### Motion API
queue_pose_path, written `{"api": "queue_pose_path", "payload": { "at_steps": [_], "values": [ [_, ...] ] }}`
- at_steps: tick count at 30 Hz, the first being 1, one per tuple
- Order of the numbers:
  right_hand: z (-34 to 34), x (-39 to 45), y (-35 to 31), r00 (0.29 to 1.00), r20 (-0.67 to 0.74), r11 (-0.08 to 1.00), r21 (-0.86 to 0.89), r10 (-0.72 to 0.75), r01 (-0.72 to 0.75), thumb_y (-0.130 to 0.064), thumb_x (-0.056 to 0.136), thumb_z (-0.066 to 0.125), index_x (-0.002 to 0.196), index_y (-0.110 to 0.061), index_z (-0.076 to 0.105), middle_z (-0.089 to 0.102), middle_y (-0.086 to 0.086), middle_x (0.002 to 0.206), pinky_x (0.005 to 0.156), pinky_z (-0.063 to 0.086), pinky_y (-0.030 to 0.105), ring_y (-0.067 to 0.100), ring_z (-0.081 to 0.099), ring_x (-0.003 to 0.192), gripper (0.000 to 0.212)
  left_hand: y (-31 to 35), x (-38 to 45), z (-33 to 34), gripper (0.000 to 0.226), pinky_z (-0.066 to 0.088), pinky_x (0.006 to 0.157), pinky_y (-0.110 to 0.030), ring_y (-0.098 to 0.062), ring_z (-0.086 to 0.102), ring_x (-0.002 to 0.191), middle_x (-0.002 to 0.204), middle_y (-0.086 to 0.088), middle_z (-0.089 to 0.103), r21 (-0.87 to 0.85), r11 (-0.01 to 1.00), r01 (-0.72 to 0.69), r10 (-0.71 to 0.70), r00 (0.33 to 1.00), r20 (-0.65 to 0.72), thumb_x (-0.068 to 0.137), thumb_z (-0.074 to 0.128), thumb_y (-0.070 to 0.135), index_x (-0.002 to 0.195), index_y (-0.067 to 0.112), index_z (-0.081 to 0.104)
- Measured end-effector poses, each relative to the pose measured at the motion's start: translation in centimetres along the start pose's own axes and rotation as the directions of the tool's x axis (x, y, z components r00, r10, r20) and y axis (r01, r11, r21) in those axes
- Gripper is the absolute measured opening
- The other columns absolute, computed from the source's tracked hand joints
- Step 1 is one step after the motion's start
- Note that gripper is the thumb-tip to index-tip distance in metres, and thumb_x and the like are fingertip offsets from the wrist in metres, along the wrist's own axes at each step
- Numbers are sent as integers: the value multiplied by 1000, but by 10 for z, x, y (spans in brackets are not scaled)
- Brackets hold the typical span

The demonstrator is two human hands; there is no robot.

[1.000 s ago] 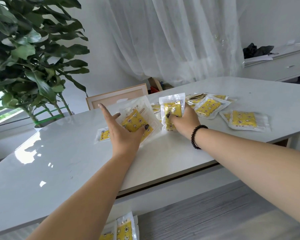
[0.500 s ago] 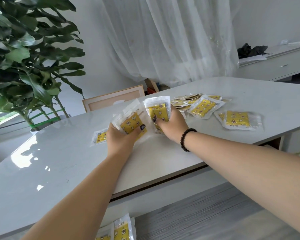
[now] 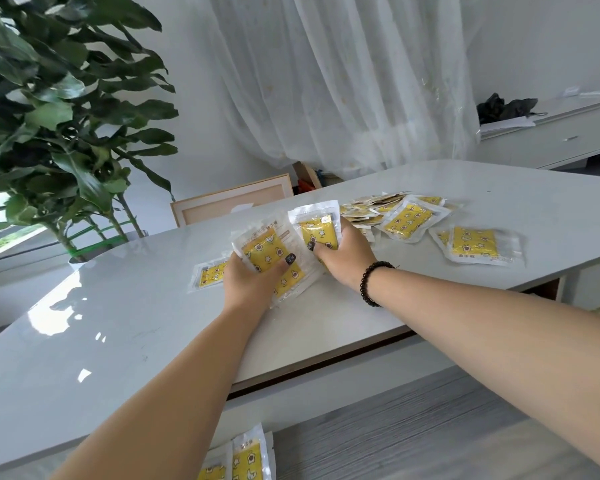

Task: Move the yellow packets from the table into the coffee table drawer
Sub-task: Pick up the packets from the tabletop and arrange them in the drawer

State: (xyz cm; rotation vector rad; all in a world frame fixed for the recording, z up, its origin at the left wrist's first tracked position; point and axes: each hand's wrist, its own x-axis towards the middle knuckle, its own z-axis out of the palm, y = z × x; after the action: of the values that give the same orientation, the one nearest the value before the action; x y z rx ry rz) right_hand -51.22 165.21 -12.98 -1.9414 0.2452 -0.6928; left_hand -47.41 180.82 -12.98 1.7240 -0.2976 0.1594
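My left hand (image 3: 250,282) grips a stack of yellow packets (image 3: 267,251) in clear wrap, thumb across the front, just above the white table (image 3: 118,334). Beside it my right hand (image 3: 343,258) grips another yellow packet (image 3: 317,225), held upright. One packet (image 3: 207,275) lies flat to the left of my left hand. More packets lie to the right: a pile (image 3: 406,216) and a single one (image 3: 475,244). At the bottom edge, below the table's front, several packets (image 3: 246,459) lie in the drawer; its sides are hidden.
A large potted plant (image 3: 59,133) stands at the left behind the table. A framed board (image 3: 232,202) leans behind the table. A white curtain (image 3: 343,81) hangs at the back. A white sideboard (image 3: 551,133) with a dark object stands at the far right. Grey floor (image 3: 430,427) below.
My left hand went from flat on the packets to gripping a stack. Both hands have lifted their packets and drawn slightly toward me.
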Motion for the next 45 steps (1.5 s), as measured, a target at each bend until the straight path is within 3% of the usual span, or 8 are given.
{"api": "queue_pose_path", "payload": {
  "at_steps": [6,11,18,23,26,33,39,45],
  "values": [
    [-8,-25,-12,998,-27,994,97,49,-47,-17,87,64,117,-14,55,63,-1,102,66,44,17,13,58,88,31,2,-18,-7,41,60,76,-36,-14,74,82,95,1,76,-103,989,109,-110,994,4,72,85,19,108,15,67],
    [-29,-58,-25,996,45,985,150,80,-86,-18,86,65,112,-15,60,68,-1,102,82,52,28,15,65,94,26,19,-68,-34,35,59,79,-39,-20,74,87,95,-2,77,-195,957,217,-195,973,125,76,80,14,108,15,66],
    [-77,-112,-42,958,255,925,319,128,-208,-9,86,67,105,-14,63,73,-3,97,65,51,13,5,68,86,21,29,-160,-78,35,60,78,-31,-14,74,86,92,4,77,124,968,220,-252,868,429,75,79,18,107,18,65],
    [-93,-137,-31,583,767,861,81,268,-503,-2,76,71,101,-5,69,74,10,97,67,59,32,18,72,81,25,-12,-178,-78,26,59,80,-28,-3,72,83,87,14,76,432,883,184,-414,739,532,79,79,23,99,30,64],
    [-83,-146,-6,388,820,852,-209,421,-481,-1,80,70,107,2,66,72,16,101,78,59,41,24,71,83,27,-39,-167,-80,41,58,82,-31,-4,71,84,91,12,75,541,811,222,-499,746,441,73,80,38,108,31,60],
    [-31,-152,39,421,697,763,-284,580,-581,0,83,66,105,1,64,72,13,96,72,60,35,22,71,80,23,-64,-158,-70,82,39,56,-18,-8,50,65,77,8,50,617,709,342,-618,723,310,94,54,41,153,21,2],
    [-6,-146,57,451,656,729,-229,606,-645,3,83,65,112,3,63,71,19,105,84,56,44,31,70,95,29,-83,-159,-63,21,55,76,-28,-15,68,89,97,4,69,657,700,281,-588,749,306,88,63,33,106,28,53],
    [6,-145,69,456,626,714,-242,633,-657,-1,76,69,114,-2,60,70,17,107,86,56,45,31,70,94,39,-84,-155,-60,45,56,69,-23,-4,64,78,101,9,62,762,646,43,-472,807,355,90,57,39,130,23,43]
  ]
}}
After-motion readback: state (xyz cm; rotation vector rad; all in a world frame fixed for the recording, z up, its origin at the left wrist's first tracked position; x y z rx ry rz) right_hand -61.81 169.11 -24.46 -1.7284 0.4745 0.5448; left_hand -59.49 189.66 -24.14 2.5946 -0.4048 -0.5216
